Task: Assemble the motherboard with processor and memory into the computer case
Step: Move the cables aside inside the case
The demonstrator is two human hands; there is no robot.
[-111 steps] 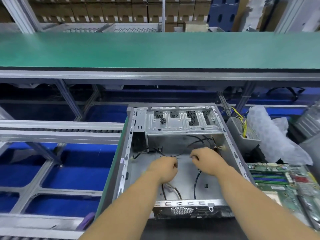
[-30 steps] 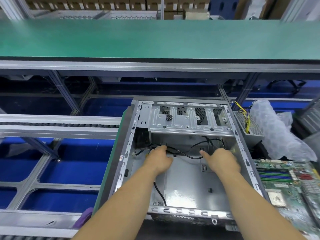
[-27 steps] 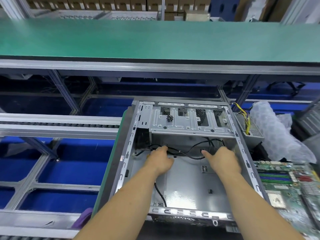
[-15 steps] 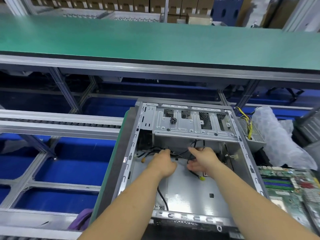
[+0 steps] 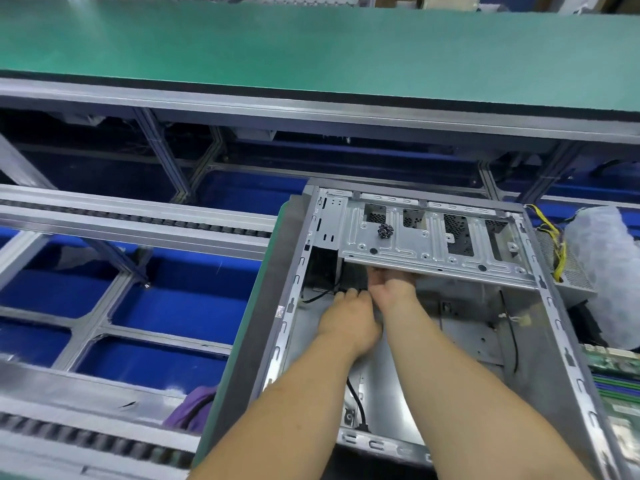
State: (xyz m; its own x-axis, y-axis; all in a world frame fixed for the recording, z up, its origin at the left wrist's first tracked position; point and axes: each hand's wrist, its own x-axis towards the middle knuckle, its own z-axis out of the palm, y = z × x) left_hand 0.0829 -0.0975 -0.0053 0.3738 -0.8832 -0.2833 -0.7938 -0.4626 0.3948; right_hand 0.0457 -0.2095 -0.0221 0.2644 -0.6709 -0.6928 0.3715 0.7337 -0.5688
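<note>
The open grey metal computer case (image 5: 550,323) lies on its side in front of me. Both of my hands are deep inside it, at the far left under the drive cage (image 5: 433,251). My left hand (image 5: 346,323) curls its fingers round the black cables (image 5: 315,298) there. My right hand (image 5: 391,289) sits just beyond it, fingers bent on the same bundle, fingertips partly hidden under the cage edge. The green motherboard (image 5: 620,375) lies outside the case at the right edge, only partly in view.
A power supply (image 5: 571,275) with yellow wires and a wad of bubble wrap (image 5: 606,258) sit right of the case. A loose black cable (image 5: 356,400) runs along the case floor. The green conveyor belt (image 5: 311,53) is behind; roller rails (image 5: 131,220) and a purple cloth (image 5: 190,407) lie left.
Both hands moved further in and to the left, gathering the cables under the drive cage. My right hand crossed from the case's right side to beside my left. The case floor now shows more.
</note>
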